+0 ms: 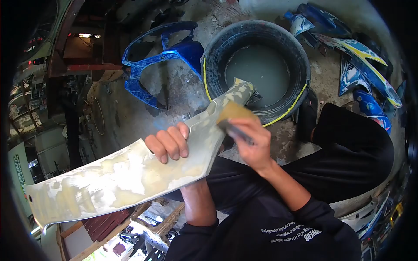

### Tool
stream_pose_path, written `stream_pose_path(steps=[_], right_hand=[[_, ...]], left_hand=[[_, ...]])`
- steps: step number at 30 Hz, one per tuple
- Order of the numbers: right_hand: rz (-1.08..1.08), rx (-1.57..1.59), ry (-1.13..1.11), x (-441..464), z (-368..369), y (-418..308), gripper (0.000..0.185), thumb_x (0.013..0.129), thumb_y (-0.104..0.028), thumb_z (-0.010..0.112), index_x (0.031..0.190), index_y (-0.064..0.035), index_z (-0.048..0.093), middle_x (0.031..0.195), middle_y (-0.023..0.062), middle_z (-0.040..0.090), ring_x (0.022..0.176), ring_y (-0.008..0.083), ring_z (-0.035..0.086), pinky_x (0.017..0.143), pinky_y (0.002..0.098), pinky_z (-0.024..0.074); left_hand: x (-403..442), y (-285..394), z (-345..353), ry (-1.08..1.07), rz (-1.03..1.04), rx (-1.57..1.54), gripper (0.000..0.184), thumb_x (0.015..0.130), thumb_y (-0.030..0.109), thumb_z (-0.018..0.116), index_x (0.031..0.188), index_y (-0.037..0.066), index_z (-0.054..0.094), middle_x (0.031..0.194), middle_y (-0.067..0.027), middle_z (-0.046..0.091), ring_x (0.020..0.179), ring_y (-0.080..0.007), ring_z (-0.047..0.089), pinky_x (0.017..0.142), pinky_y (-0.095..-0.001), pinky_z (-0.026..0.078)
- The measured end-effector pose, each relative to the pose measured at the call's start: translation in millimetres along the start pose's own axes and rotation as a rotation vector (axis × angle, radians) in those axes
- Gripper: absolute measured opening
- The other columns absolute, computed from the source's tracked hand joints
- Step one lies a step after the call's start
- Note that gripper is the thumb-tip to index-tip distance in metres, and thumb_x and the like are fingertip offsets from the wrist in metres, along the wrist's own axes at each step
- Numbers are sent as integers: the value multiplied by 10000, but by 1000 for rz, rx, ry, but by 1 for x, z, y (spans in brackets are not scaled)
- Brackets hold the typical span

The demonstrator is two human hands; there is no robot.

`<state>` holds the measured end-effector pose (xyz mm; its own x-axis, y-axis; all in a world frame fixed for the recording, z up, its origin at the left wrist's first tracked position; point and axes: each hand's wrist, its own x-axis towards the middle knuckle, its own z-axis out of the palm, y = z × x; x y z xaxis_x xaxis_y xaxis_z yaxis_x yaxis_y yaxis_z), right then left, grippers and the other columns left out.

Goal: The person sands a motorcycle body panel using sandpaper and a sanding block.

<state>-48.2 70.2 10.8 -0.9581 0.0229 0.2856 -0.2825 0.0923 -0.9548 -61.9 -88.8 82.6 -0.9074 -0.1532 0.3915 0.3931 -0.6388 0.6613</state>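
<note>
A long motorcycle body panel (pixel 117 174), mottled white, cream and grey, slants from the lower left up to the rim of a black bucket. My left hand (pixel 167 141) grips it near the middle, with its forearm passing beneath and the fingers curled over the upper edge. On the narrower, greyer part of the panel, my right hand (pixel 252 145) is closed on a piece of sandpaper (pixel 235 114), tan on one side and dark grey on the other. Motion blurs the sandpaper. The panel's narrow tip overlaps the bucket's opening.
The black bucket (pixel 209 56) holds cloudy grey water (pixel 261 69) and has a yellow band. Left of it, a blue panel frame (pixel 183 52) lies on the concrete floor (pixel 174 93). Several blue, white and yellow panels (pixel 361 54) lie to the right. My black-clad legs (pixel 348 152) are folded below.
</note>
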Motion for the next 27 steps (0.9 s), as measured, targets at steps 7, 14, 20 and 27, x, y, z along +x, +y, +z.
stream_pose_path(steps=[7,14,20,27], right_hand=[[142,-50,51,5,-1,10,194,790,18,714,978,-16,748,980,114,720,895,274,665,800,354,516],[83,47,12,0,0,2,186,767,50,726,953,39,715,974,122,715,912,288,675,833,361,507],[-91,125,-63,0,-3,-9,178,800,34,702,972,3,733,970,124,715,881,285,674,812,358,518],[11,60,-7,-5,-1,0,219,754,48,717,965,-11,735,985,122,721,910,293,683,818,359,524]], left_hand=[[1,-3,1,-17,-1,42,309,1038,244,439,742,159,420,634,-3,407,610,-147,440,821,-346,356],[1,-4,-1,-31,-16,18,304,1037,237,450,745,157,427,638,-6,422,620,-151,453,827,-349,362],[1,-4,-3,-65,-26,1,297,1034,225,455,747,152,432,643,-6,417,622,-152,454,830,-351,365],[0,-4,-2,-36,-25,-11,281,1023,206,466,750,150,436,645,-7,418,624,-150,452,828,-347,365]])
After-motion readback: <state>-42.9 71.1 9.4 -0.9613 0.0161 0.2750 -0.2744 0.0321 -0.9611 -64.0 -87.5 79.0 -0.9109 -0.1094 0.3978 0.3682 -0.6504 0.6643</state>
